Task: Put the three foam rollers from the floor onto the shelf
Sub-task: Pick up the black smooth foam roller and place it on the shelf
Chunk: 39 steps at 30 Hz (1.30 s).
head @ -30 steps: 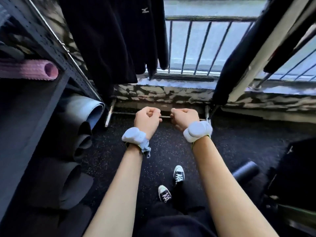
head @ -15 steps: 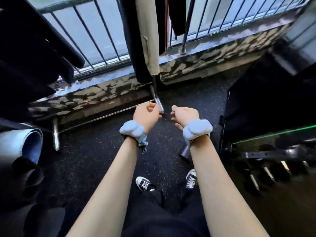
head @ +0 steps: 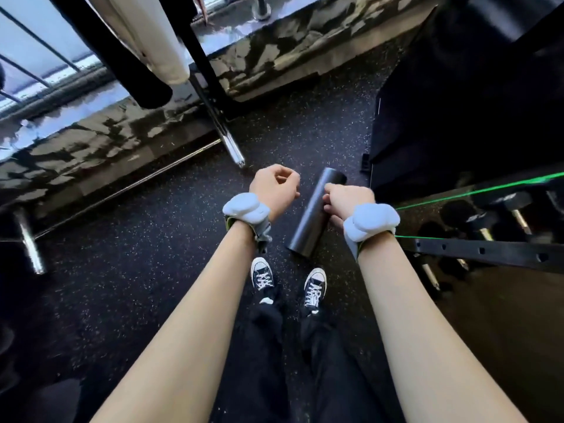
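Black foam roller [head: 308, 221] lay on the floor [head: 152, 254], partly behind the right hand [head: 348, 199] in view, right of the left hand [head: 274, 190]. Both hands were curled, empty.

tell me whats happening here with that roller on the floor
A person stands over one black foam roller lying on the speckled floor just ahead of their shoes. Both arms reach forward: the left hand is curled and holds nothing, and the right hand, also curled, hangs above the roller without gripping it.
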### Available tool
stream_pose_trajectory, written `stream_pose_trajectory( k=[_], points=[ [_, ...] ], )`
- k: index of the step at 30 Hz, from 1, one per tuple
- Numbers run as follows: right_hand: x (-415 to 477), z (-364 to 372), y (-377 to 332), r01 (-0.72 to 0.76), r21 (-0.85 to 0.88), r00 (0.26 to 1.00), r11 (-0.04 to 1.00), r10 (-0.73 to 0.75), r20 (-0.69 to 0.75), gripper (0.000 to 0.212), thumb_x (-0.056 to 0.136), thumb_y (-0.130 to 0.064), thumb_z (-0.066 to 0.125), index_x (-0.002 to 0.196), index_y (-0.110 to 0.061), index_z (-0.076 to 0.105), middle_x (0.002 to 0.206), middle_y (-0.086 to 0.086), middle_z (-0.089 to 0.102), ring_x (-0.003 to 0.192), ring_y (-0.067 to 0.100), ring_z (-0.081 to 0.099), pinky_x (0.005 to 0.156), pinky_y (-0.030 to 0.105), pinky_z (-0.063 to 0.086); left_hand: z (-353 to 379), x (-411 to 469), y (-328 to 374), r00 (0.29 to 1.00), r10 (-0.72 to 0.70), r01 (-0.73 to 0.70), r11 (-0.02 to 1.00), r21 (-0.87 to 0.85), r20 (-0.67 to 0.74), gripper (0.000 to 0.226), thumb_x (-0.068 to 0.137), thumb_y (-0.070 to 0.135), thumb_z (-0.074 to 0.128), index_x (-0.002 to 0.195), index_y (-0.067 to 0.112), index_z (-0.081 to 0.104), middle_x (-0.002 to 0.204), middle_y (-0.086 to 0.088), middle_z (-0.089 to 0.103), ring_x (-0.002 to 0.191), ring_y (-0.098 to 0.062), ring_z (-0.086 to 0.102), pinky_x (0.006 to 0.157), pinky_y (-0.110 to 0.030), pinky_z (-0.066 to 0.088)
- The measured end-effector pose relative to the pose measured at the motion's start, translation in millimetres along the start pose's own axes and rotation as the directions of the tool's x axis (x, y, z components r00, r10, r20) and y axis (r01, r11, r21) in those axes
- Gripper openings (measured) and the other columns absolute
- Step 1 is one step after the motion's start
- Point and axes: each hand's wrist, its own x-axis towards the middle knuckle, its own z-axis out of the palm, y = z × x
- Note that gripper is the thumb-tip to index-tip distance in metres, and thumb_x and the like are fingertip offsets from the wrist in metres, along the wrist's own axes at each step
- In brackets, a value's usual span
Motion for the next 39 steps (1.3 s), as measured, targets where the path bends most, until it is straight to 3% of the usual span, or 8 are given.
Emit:
stream_pose_trajectory(
  k=[9, 14, 16, 20, 25, 29, 33, 39],
  points=[
    [146, 25, 61, -0.244, 0.046, 0.965, 0.969, 0.248, -0.091, 0.071, 0.042, -0.051, 0.057, 0.102, -0.017, 0.071, 0.097, -0.002, 0.077, 0.091, 0.022, 0.074, 0.092, 0.043, 0.058, 97, 140, -112, 0.989, -0.032, 0.011, 0.989, 0.146, 0.142, 0.012, 0.078, 0.032, 0.058, 0.075, 0.024, 0.066, 0.068, 0.002, 0.074, 0.067, -0.017, 0.075, 0.074, -0.042, 0.059],
    [224, 50, 104, -0.201, 0.084, 0.962, 0.976, 0.213, -0.168, 0.035, 0.071, -0.043, 0.062, 0.065, -0.009, 0.063, 0.086, 0.006, 0.073, 0.084, 0.026, 0.069, 0.092, 0.047, 0.058, 149, 216, -204, 0.969, -0.064, -0.018, 0.945, 0.328, 0.238, 0.015, 0.08, 0.037, 0.059, 0.083, 0.025, 0.066, 0.073, 0.005, 0.073, 0.075, -0.019, 0.075, 0.079, -0.035, 0.059],
    [280, 63, 137, -0.191, 0.067, 0.961, 0.979, 0.2, -0.193, 0.038, 0.083, -0.041, 0.059, 0.059, -0.011, 0.06, 0.09, 0.011, 0.071, 0.09, 0.031, 0.068, 0.095, 0.045, 0.056, 181, 252, -252, 0.954, -0.055, -0.075, 0.909, 0.41, 0.296, 0.017, 0.087, 0.035, 0.061, 0.095, 0.023, 0.069, 0.081, 0.005, 0.073, 0.082, -0.018, 0.073, 0.078, -0.03, 0.055],
    [339, 82, 170, -0.248, -0.044, 0.957, 0.968, 0.237, -0.168, 0.064, 0.081, -0.056, 0.049, 0.108, -0.002, 0.07, 0.115, 0.013, 0.071, 0.105, 0.029, 0.067, 0.099, 0.033, 0.05, 207, 290, -303, 0.963, -0.051, -0.072, 0.897, 0.436, 0.265, 0.024, 0.092, 0.033, 0.061, 0.11, 0.022, 0.069, 0.094, 0.008, 0.071, 0.085, -0.013, 0.064, 0.078, -0.024, 0.047],
    [422, 99, 230, -0.24, -0.141, 0.963, 0.96, 0.218, -0.158, 0.065, 0.098, -0.058, 0.041, 0.141, -0.011, 0.052, 0.149, 0.005, 0.05, 0.135, 0.024, 0.048, 0.098, 0.025, 0.033, 250, 345, -385, 0.961, -0.117, -0.008, 0.892, 0.452, 0.249, 0.049, 0.088, 0.047, 0.057, 0.131, 0.023, 0.059, 0.116, 0.005, 0.07, 0.105, -0.02, 0.067, 0.098, -0.035, 0.049],
    [461, 104, 260, -0.236, -0.113, 0.967, 0.965, 0.223, -0.122, 0.072, 0.094, -0.063, 0.046, 0.151, -0.019, 0.039, 0.158, -0.001, 0.039, 0.146, 0.021, 0.035, 0.116, 0.025, 0.019, 271, 369, -421, 0.962, -0.147, 0.024, 0.884, 0.466, 0.23, 0.07, 0.092, 0.057, 0.051, 0.149, 0.017, 0.042, 0.142, -0.004, 0.057, 0.129, -0.023, 0.055, 0.111, -0.038, 0.038],
    [493, 125, 287, -0.19, 0.075, 0.971, 0.979, 0.199, -0.134, 0.085, 0.083, -0.07, 0.056, 0.151, -0.022, 0.037, 0.155, 0.001, 0.043, 0.141, 0.026, 0.043, 0.119, 0.036, 0.028, 288, 390, -445, 0.956, -0.156, 0.025, 0.887, 0.462, 0.248, 0.082, 0.095, 0.062, 0.046, 0.16, 0.019, 0.018, 0.16, -0.008, 0.032, 0.144, -0.024, 0.037, 0.119, -0.039, 0.025],
    [517, 136, 310, -0.187, 0.246, 0.975, 0.951, 0.21, -0.071, 0.111, 0.056, -0.081, 0.058, 0.152, -0.032, 0.032, 0.156, -0.002, 0.04, 0.139, 0.027, 0.044, 0.115, 0.049, 0.037, 301, 403, -463, 0.966, -0.162, 0.049, 0.879, 0.475, 0.199, 0.079, 0.097, 0.063, 0.037, 0.161, 0.026, 0.009, 0.161, -0.009, 0.032, 0.142, -0.029, 0.04, 0.117, -0.048, 0.025]
  ],
)
